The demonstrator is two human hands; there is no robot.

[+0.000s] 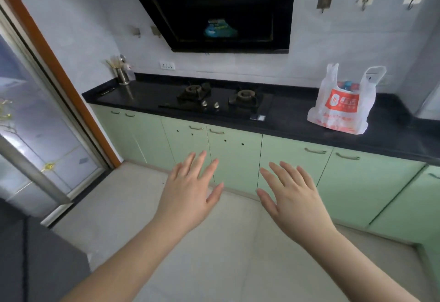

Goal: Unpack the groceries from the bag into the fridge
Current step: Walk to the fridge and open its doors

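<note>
A white plastic grocery bag [342, 105] with an orange logo stands upright on the black countertop [297, 113] at the right, its handles up and coloured items showing inside. My left hand [190, 189] and my right hand [295, 197] are stretched out palm down in front of me over the floor, fingers spread and holding nothing. Both hands are well short of the bag, below and to its left. A pale appliance edge [428, 101] at the far right may be the fridge; I cannot tell.
A two-burner gas hob [221, 98] sits in the counter under a black range hood [214, 8]. A utensil holder [122, 75] stands at the counter's left end. Green cabinets [238, 159] run below. A glass sliding door [42, 135] is at the left, and a dark surface [35, 254] at bottom left.
</note>
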